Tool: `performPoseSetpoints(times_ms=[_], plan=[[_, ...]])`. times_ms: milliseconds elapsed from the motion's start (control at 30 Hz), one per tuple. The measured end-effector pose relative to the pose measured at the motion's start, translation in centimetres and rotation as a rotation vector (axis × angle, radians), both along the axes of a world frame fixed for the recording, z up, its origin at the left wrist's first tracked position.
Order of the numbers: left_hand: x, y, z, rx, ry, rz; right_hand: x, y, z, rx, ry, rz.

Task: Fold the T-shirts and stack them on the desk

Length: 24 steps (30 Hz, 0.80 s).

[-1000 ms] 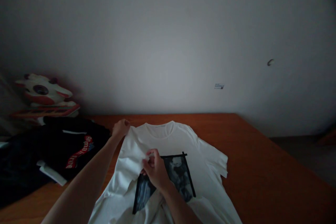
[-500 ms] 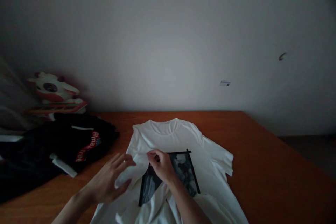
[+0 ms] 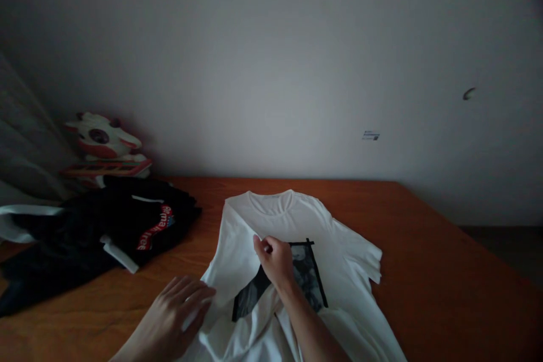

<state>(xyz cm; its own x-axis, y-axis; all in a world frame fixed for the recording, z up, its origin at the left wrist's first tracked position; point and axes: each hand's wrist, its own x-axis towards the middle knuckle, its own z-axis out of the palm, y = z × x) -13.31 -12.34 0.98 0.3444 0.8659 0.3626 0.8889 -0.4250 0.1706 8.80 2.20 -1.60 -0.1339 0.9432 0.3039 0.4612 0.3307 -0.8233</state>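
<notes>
The wooden table (image 3: 424, 271) is carrying a white T-shirt (image 3: 275, 218) lying face up in its middle, with a heap of black clothes (image 3: 106, 226) sitting apart at the left. The shirt is looking light, soft and limp, likely best taken by a pinched fold or seam: the right hand (image 3: 276, 260) is nipping a crease at the chest, fingers closed on the cloth, while the left hand (image 3: 172, 322) is lying flat, fingers spread, on the folded edge.

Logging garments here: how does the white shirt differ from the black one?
The white shirt lies spread out, left hand and right hand on it; the black shirt sits bunched, untouched. White shirt bears a dark photo print, black shirt red lettering. Both lie on the table.
</notes>
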Motion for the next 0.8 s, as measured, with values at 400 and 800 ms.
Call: performPoseSetpoints(times_ms=[400, 800], plan=[[0.4, 14.4, -4.3, -0.033, 0.057, 0.289, 0.1, 0.2, -1.1, -0.026, -0.349, -0.047], [1.5, 20.0, -5.9, -0.054, 0.078, 0.409, 0.1, -0.5, 0.3, 0.325, -0.303, 0.263]])
